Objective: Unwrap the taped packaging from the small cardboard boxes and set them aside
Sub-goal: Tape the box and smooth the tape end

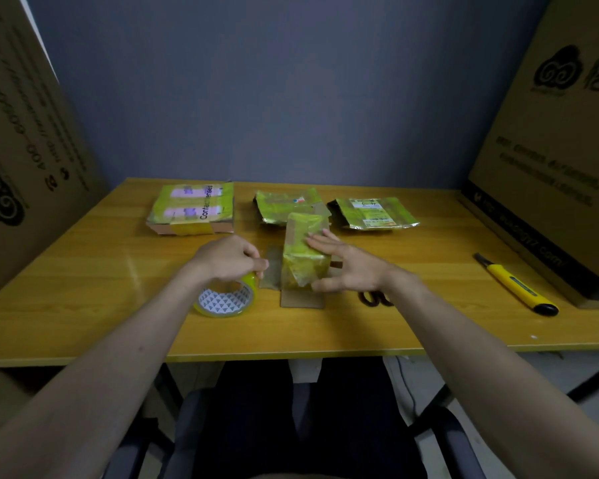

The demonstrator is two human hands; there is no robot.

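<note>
A small box wrapped in shiny yellow-green tape lies mid-table with a cardboard flap sticking out at its near end. My right hand lies on its right side, fingers spread straight across the top and thumb at the near corner. My left hand grips a tape roll standing on edge just left of the box, and a strip of tape stretches from the roll toward the box. Three more taped packages lie behind: a larger box, a crumpled one and a flat labelled one.
A yellow utility knife lies at the right of the wooden table. Dark scissor handles show under my right wrist. Big cardboard cartons stand at the left and right. A chair sits below the table's front edge.
</note>
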